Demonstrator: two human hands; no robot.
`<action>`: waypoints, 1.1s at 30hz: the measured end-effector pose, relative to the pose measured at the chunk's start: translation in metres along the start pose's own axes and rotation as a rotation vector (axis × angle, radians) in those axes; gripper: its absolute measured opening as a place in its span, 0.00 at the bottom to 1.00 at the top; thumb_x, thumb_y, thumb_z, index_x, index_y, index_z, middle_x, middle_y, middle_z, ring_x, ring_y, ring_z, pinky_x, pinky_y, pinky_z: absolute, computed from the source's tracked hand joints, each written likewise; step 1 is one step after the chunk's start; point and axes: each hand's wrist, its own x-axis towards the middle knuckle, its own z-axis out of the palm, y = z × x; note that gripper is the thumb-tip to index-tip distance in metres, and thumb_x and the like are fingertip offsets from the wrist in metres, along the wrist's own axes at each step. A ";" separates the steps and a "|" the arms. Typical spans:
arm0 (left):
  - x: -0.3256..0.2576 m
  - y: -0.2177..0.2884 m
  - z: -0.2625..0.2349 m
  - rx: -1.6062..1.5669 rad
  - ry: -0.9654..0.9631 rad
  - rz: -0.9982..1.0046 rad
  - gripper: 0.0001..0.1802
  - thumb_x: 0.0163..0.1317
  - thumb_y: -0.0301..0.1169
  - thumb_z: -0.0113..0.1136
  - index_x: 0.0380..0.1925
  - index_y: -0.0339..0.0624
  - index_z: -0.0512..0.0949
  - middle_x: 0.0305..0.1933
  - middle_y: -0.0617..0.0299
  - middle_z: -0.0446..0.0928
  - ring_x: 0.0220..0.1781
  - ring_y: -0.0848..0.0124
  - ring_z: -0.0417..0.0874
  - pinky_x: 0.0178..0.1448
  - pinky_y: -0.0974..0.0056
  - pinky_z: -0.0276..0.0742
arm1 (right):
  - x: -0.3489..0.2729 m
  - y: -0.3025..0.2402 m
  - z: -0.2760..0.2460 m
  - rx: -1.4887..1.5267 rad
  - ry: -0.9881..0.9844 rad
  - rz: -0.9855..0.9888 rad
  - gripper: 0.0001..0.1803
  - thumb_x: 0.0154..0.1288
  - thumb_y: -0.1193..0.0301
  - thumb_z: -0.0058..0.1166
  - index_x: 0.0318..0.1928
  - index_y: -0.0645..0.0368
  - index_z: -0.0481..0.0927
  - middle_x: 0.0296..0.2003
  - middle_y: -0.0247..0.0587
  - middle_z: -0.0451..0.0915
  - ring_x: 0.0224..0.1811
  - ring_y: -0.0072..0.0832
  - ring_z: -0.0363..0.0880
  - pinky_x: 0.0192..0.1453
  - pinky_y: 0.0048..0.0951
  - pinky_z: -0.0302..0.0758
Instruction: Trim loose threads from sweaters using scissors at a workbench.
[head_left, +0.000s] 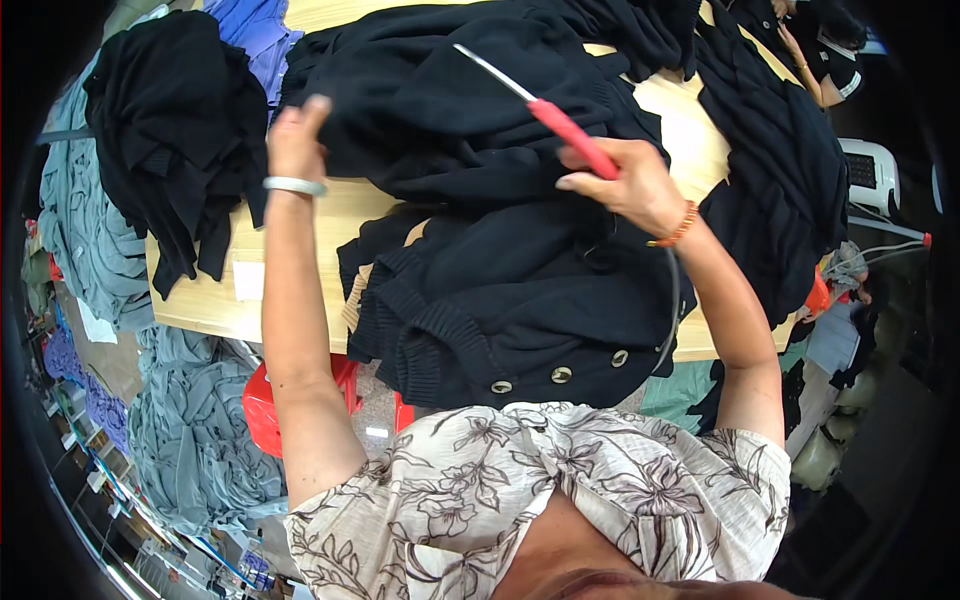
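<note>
My right hand (640,185) is closed around the red handle of a soldering iron (570,135), a pen-like tool with a long thin metal shaft. Its shaft points up and left over a black knit garment (450,90) spread on the table. A grey cord (672,310) hangs below that hand. My left hand (297,140) is at the left edge of the same garment. Motion smears its fingers, so their grip is unclear. Nearer me lies a black ribbed cardigan (500,300) with large buttons, hanging over the table's front edge.
A pile of black knits (170,110) lies on the left of the wooden table (215,300), and more black knitwear (775,170) on the right. Grey-green cloth (200,440) heaps up at left. A red stool (265,410) stands below. Another person (830,60) is at far right.
</note>
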 end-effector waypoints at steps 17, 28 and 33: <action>-0.066 -0.021 0.069 0.629 -0.593 0.214 0.27 0.47 0.36 0.75 0.48 0.40 0.79 0.47 0.50 0.80 0.49 0.62 0.81 0.57 0.63 0.75 | -0.006 -0.006 0.022 0.107 -0.255 0.291 0.20 0.57 0.61 0.66 0.39 0.66 0.77 0.30 0.55 0.81 0.37 0.49 0.82 0.44 0.43 0.75; -0.188 0.156 0.078 0.350 -0.776 0.721 0.09 0.54 0.20 0.68 0.36 0.33 0.79 0.30 0.57 0.77 0.30 0.67 0.80 0.35 0.67 0.73 | 0.021 -0.040 0.039 -0.394 0.341 -0.183 0.18 0.46 0.78 0.61 0.40 0.58 0.71 0.34 0.54 0.81 0.38 0.55 0.81 0.41 0.49 0.77; -0.213 0.211 0.041 0.068 -0.367 0.869 0.09 0.58 0.23 0.65 0.37 0.34 0.76 0.34 0.58 0.78 0.33 0.73 0.75 0.41 0.70 0.70 | 0.009 -0.018 -0.040 -0.570 0.797 -0.124 0.15 0.52 0.80 0.51 0.43 0.59 0.75 0.30 0.57 0.81 0.35 0.55 0.82 0.40 0.48 0.79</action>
